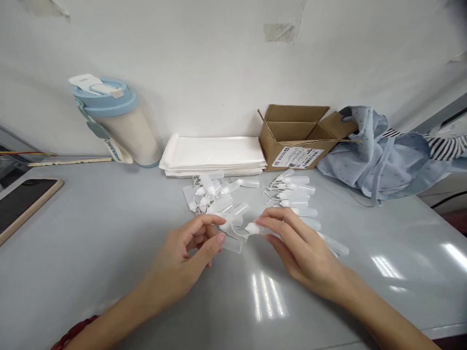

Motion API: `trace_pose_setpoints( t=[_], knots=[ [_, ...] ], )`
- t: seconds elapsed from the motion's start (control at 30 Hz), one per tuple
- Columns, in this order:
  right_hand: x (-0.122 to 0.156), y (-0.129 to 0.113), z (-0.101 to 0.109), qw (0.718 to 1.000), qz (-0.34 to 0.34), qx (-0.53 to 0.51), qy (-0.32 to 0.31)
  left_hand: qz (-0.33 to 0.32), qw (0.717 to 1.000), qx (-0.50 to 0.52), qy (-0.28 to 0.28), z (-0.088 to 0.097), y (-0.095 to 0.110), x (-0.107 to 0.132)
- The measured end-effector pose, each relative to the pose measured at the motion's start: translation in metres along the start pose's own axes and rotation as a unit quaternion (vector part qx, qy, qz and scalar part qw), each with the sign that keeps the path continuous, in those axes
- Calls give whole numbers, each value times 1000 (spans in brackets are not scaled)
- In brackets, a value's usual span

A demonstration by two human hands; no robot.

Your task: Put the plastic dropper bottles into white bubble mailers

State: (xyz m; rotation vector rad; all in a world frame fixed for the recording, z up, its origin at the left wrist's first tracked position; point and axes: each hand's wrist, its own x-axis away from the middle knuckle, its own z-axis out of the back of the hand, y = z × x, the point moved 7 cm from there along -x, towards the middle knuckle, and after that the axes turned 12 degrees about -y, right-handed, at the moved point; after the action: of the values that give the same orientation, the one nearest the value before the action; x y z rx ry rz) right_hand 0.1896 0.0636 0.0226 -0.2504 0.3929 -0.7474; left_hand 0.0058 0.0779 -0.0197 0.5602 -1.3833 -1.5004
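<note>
My right hand (pixel 304 245) pinches a small translucent plastic dropper bottle (pixel 253 228) between thumb and fingers, its white nozzle pointing left. A thin white strap curls from near this nozzle toward my left hand (pixel 195 240). The left thumb and index finger are apart, their tips beside a white cap; whether they touch it is unclear. Just beyond the left hand lies a loose pile of similar bottles (pixel 221 203) with caps and straps. Another group of bottles (pixel 297 194) lies roughly in a column behind my right hand, which partly hides it.
A stack of white packets (pixel 217 153) lies against the wall beside an open cardboard box (pixel 292 138). Light blue cloth (pixel 383 160) is bunched at the right. On the left are a tumbler with a blue lid (pixel 126 131) and a phone (pixel 27 201) on the grey table (pixel 120 228).
</note>
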Motion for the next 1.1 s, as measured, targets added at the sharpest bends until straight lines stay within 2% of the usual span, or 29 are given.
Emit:
trace_pose_setpoints(
  t=[0.1, 0.2, 0.4, 0.53, 0.67, 0.83, 1.1],
  knots=[
    [2, -4, -8, 1000, 8, 9, -7, -5, 1000, -3, -15, -4, 1, 2],
    [3, -7, -11, 1000, 16, 9, -2, 8, 1000, -13, -2, -2, 0, 3],
    [3, -5, -10, 1000, 10, -5, 18, 7, 1000, -16, 16, -1, -1, 2],
    [2, -9, -8, 999, 32, -9, 33, 0, 999, -39, 19, -2, 2, 1],
    [2, -15, -3, 997, 50, -10, 52, -39, 995, -83, 27, -3, 10, 2],
    [1, -18, -1, 998, 50, -15, 43, -103, 986, -130, 15, -8, 18, 5],
    [2, -19, -4, 998, 60, -14, 29, -155, 977, -143, 36, -6, 25, 10]
  ],
)
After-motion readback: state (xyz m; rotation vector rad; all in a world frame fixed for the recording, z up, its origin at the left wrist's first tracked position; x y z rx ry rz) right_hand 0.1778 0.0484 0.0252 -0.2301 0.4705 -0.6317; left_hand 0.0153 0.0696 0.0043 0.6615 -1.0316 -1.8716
